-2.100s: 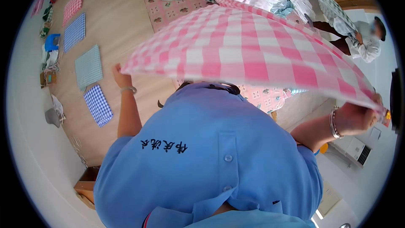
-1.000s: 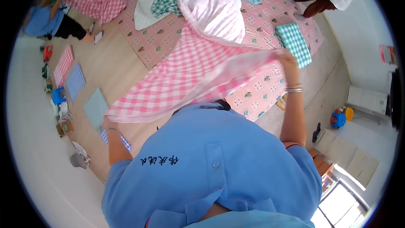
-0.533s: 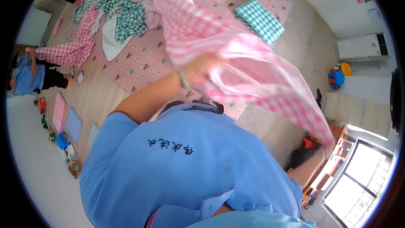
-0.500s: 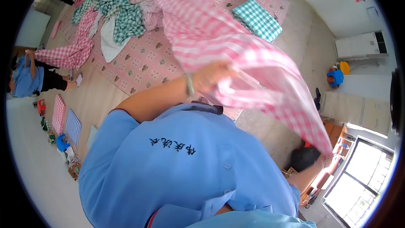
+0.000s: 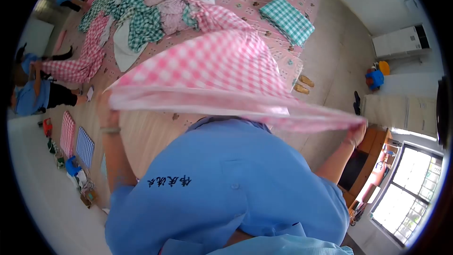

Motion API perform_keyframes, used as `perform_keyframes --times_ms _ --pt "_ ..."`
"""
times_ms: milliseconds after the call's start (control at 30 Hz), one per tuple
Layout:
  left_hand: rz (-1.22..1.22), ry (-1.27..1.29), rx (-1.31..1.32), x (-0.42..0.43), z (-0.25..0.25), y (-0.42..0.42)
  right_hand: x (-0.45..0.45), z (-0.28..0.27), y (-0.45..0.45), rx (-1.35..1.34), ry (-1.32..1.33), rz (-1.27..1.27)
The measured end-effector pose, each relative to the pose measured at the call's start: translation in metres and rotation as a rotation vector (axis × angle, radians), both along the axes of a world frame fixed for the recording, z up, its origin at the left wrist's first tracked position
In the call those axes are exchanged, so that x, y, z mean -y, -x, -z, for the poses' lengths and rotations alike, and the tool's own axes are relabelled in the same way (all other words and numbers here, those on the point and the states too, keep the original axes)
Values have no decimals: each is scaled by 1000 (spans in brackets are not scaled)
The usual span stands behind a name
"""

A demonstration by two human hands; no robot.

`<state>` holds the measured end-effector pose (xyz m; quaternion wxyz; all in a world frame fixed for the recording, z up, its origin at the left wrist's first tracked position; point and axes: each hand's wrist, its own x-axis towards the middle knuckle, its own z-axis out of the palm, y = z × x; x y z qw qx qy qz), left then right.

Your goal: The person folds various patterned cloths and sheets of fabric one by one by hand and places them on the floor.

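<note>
In the head view, the left hand (image 5: 105, 105) at nine o'clock and the right hand (image 5: 357, 133) just past three are both closed on edges of the pink checked cloth (image 5: 212, 68), stretched between them. Its far part reaches toward twelve, near a laundry heap (image 5: 141, 16) at eleven; a folded green checked cloth (image 5: 287, 21) lies at one o'clock on the patterned mat (image 5: 246, 1)

Pink-and-white checked cloth (image 5: 203, 63) is open and suspended, its pale-bordered near edge stretched nearly straight from side to side. The far portion, bunched and narrowed, extends to the heaped linens (image 5: 141, 21).
</note>
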<state>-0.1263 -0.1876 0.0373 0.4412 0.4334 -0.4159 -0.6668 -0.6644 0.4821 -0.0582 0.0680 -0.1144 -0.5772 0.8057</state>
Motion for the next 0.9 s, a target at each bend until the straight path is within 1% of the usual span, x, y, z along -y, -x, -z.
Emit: perform_keyframes --times_ms 33,67,100,133,167,200,233,267,300,333,367,400,433,467,500,567,600,667,700,733,767,800,833,867,900 --pt "-125 59 89 1 0 -55 69 -14 4 0 42 -139" --pt "-285 104 267 2 16 -123 119 -9 17 -80 90 -333" --pt "-364 166 653 2 43 -207 180 -16 18 -185 111 -494" --pt "-436 215 1044 -10 67 -282 245 -39 -1 -195 101 -631" --pt "-451 183 1351 -41 83 -339 306 -58 -23 -210 93 -775" --pt "-456 133 1653 -72 96 -379 354 -58 -33 -249 82 -893" --pt "-493 96 1663 -99 107 -400 396 -58 -51 -285 74 -1012" --pt "-476 190 1651 -129 118 -413 443 -81 -102 -286 17 -1030" --pt "-454 284 1637 -157 125 -421 479 -74 -129 -292 3 -1255" --pt "-441 206 1431 -175 120 -400 513 -78 -178 -411 -69 -1337" --pt "-427 139 1220 -178 104 -355 536 -89 -233 -458 -180 -1534" --pt "-307 141 1183 -174 91 -319 557 -93 -292 -329 -38 -1837" --pt "-179 325 1204 -168 81 -286 575 -74 -345 -700 -27 -1932" --pt "-70 360 1076 -164 54 -242 578 -56 -402 -599 109 -2099" --pt "73 555 1005 -158 18 -198 576 -66 -444 -777 -63 -2189" --pt "211 786 1045 -153 -4 -155 569 -74 -500 -1073 88 -2180" --pt "202 776 1050 -154 -1 -149 566 -82 -509 -1071 95 -2193" --pt "124 243 702 -157 15 -147 563 -92 -522 -844 40 -2261" --pt "48 387 660 -150 28 -149 568 -83 -521 -841 -98 -2263" --pt "55 368 657 -145 34 -155 572 -77 -518 -696 -64 -2242" --pt "-24 352 645 -141 35 -159 577 -75 -512 -548 -35 -2216" --pt "-105 332 636 -138 34 -163 587 -67 -500 -717 -60 -2071" --pt "-165 385 597 -130 29 -166 599 -57 -483 -875 -81 -1918" --pt "-226 445 560 -119 18 -168 606 -53 -460 -721 -182 -1942" --pt "-267 480 586 -113 4 -168 612 -46 -433 -625 -242 -1977"
